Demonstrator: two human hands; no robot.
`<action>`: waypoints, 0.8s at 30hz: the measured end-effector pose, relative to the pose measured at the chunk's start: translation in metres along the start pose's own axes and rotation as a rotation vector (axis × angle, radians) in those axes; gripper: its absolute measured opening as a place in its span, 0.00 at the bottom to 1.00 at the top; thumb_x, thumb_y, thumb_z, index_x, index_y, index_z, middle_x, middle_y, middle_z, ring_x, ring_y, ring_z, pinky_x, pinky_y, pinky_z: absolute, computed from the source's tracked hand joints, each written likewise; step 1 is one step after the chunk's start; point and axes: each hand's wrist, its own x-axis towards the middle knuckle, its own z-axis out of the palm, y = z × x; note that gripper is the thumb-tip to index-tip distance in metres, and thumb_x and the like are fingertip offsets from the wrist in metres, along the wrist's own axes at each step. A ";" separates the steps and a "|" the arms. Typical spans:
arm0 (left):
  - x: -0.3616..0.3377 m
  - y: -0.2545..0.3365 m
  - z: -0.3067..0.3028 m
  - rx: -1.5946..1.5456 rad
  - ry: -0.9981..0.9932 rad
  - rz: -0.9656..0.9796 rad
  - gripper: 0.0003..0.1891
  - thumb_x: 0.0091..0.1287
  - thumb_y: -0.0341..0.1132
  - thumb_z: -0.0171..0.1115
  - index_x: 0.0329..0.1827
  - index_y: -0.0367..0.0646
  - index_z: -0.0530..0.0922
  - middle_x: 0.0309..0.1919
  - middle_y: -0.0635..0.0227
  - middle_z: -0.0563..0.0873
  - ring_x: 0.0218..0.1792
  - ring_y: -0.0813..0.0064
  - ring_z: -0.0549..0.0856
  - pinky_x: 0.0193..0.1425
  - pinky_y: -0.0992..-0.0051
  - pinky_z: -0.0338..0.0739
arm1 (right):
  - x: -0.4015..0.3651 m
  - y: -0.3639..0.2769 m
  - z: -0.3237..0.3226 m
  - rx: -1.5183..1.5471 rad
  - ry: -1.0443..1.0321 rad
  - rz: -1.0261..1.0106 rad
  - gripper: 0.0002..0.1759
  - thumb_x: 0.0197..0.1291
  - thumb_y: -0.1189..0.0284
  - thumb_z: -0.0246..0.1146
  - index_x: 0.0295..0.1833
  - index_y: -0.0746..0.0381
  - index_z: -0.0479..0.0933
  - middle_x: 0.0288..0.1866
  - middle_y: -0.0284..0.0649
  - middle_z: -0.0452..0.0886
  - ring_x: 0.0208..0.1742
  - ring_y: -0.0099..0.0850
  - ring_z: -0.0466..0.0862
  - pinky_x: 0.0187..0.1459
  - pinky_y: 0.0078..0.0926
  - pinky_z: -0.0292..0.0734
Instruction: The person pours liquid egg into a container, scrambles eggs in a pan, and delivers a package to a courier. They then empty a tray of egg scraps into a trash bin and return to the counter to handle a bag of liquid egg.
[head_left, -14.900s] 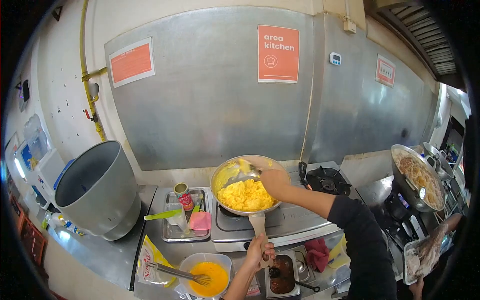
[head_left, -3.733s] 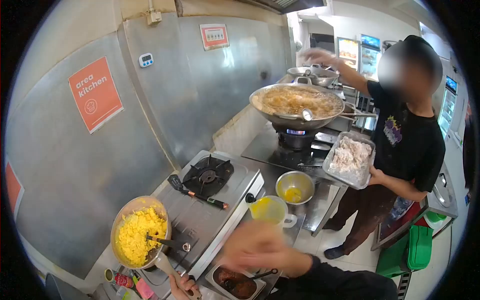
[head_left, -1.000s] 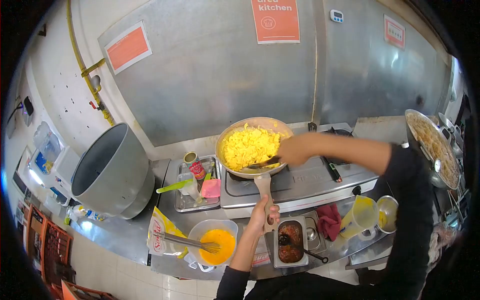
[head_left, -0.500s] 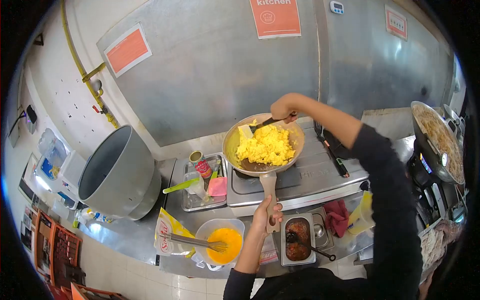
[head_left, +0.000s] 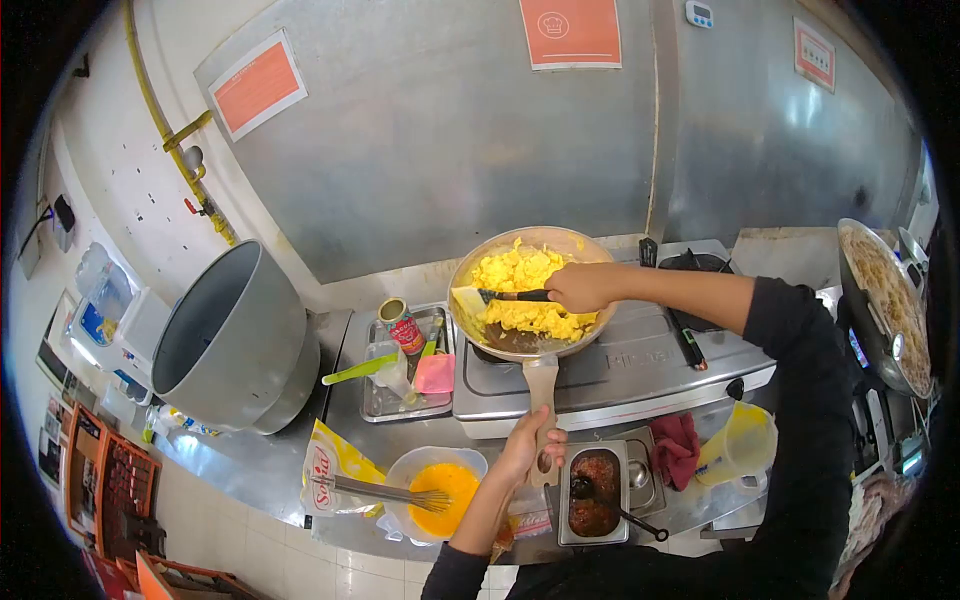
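Head view shows us the yellow egg (head_left: 525, 270) in the round pan (head_left: 518, 343) on the stove (head_left: 610, 382). Our left hand (head_left: 530, 448) is wrapped around the pan's handle (head_left: 541, 385), and our right hand (head_left: 582, 288) holds a scraper (head_left: 468, 299) with a pale tip by the pan's side. We think most of the egg in the pan is cooked, since it sits in soft lumps. Runny orange egg (head_left: 455, 483) is left in the bowl (head_left: 396, 470) on the desk (head_left: 365, 535), with a whisk (head_left: 375, 489) in it. The lumps look bright, wet and fluffy, heaped toward the back, and some brown pan bottom shows near the handle.
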 end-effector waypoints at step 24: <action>-0.009 0.012 0.001 0.082 0.045 -0.057 0.11 0.59 0.46 0.44 0.31 0.51 0.59 0.16 0.78 0.61 0.13 0.86 0.61 0.20 0.80 0.65 | 0.010 0.032 -0.033 0.127 -0.255 0.028 0.14 0.53 0.65 0.47 0.34 0.66 0.69 0.12 0.38 0.69 0.09 0.25 0.68 0.12 0.23 0.65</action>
